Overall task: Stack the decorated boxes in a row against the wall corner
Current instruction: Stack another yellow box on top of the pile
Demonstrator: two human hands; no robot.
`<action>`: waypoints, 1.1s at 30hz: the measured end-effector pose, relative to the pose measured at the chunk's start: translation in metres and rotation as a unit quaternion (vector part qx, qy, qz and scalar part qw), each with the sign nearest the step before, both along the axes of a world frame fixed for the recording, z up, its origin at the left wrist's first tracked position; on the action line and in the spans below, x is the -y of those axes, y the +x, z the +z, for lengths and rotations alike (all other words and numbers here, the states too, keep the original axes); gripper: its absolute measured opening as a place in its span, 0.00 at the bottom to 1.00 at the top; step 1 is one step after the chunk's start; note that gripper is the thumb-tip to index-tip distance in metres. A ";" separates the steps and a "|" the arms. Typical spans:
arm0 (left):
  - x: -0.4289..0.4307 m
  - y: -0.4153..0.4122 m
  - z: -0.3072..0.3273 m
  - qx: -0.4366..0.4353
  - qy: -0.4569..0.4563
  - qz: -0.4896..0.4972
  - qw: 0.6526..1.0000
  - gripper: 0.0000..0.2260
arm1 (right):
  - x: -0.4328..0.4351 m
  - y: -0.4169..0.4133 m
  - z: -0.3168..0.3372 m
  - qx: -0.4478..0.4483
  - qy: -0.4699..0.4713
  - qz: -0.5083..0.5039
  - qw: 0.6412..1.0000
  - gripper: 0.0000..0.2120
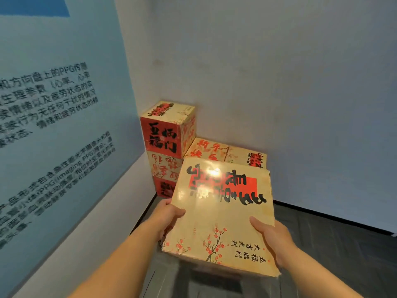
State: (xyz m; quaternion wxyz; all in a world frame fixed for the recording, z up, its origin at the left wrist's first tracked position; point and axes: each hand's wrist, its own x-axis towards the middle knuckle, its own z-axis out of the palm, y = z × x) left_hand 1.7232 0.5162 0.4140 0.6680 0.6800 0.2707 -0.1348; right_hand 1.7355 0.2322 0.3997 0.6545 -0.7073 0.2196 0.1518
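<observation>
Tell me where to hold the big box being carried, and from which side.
Grip the carried box on its two opposite side edges, one hand from each side, as the left hand and right hand do now: thumbs on the flat top, fingers likely underneath. It looks too broad for one hand.

My held box bears two small black columns beside its plum blossoms: 五福臨門 and 大吉大利 (the big brush characters further up are lost in glare). The top box of the corner stack shows 五福临门 on its red face. The blue wall panel reads PPG, 疲劳状态 and imaging PPG.
</observation>
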 end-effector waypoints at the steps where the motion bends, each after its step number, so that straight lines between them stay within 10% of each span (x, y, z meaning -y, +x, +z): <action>1: -0.004 0.031 0.000 -0.006 0.008 -0.017 1.000 0.13 | -0.003 0.024 0.000 0.001 -0.009 -0.009 1.000 0.08; 19: -0.059 0.542 -0.026 0.032 0.189 -0.100 0.976 0.22 | -0.062 0.513 -0.050 -0.020 -0.005 -0.074 0.997 0.19; 27: -0.128 0.659 -0.053 0.065 0.435 -0.174 0.881 0.23 | -0.121 0.625 -0.071 -0.006 -0.017 -0.081 0.997 0.16; 33: -0.167 0.693 -0.080 0.086 0.401 -0.200 0.890 0.28 | -0.146 0.654 -0.090 -0.026 -0.049 -0.094 0.994 0.14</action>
